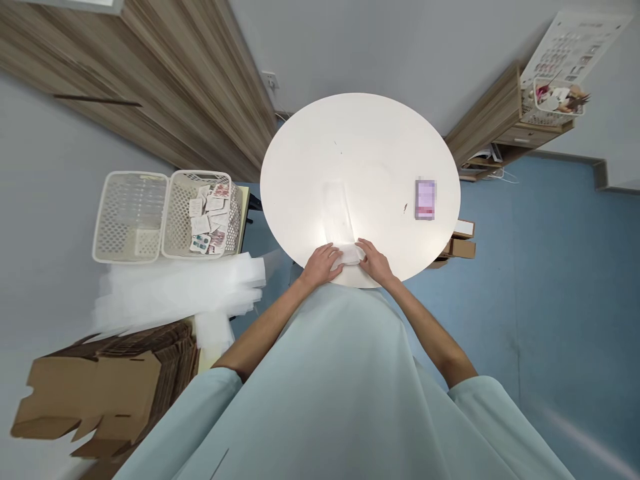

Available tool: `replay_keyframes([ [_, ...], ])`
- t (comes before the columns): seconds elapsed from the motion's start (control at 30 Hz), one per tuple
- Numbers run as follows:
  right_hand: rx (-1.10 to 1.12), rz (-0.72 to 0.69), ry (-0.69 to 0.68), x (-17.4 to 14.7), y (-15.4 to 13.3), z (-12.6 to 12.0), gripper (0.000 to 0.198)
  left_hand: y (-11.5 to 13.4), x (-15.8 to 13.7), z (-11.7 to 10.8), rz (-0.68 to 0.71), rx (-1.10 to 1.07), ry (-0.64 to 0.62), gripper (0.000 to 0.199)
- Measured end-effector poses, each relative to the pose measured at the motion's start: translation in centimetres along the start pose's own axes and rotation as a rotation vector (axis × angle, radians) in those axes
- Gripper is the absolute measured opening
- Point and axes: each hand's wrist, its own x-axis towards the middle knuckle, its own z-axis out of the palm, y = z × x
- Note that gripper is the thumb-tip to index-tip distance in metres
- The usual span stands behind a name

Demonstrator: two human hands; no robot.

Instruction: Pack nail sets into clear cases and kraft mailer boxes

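A pale green shirt (345,387) lies nearest, its front reaching the near edge of the white table (360,123) and hiding whatever is beneath; just past it, on the table, lies a strip of clear plastic wrap (339,213), folded over at its near end and stretching away from the body; the left hand (319,265) and right hand (376,262) sit at opposite ends of the fold, fingers bent and thumbs closed in to pinch it, though how hard cannot be told; holding both ends probably keeps the fold straight, and the tabletop presumably keeps the rest flat; what looks like a phone (425,199), its screen blurred, lies to the right, well apart from the wrap, so it hardly stands in the way; at the left, a white basket (176,207) holds small packets (207,217), near a heap of white sheets (180,290) and a stack of flat cardboard (100,387), seemingly set within the left arm's reach; a wooden cabinet (185,87) blocks the far left.
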Motion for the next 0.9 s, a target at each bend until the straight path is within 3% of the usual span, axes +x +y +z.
replay_keyframes([
  [0.17,-0.004,-0.082,-0.071,0.2,0.2,1.0,0.050,0.5,-0.1,-0.7,-0.051,-0.080,-0.064,0.041],
  [0.33,0.135,-0.023,-0.061,0.7,0.4,0.8,0.051,1.0,-0.4,-1.0,-0.177,-0.172,-0.054,0.044],
  [0.47,0.230,0.040,-0.062,1.4,0.3,0.1,0.044,1.0,-0.2,-0.8,-0.287,-0.233,-0.010,0.058],
  [0.67,0.230,0.060,0.007,3.3,-0.4,0.2,0.035,1.0,1.4,-0.3,-0.533,-0.415,0.188,0.028],
  [0.9,0.136,0.219,0.086,5.8,-1.4,0.9,0.029,0.4,4.1,0.0,-0.763,-0.425,0.261,0.022],
])
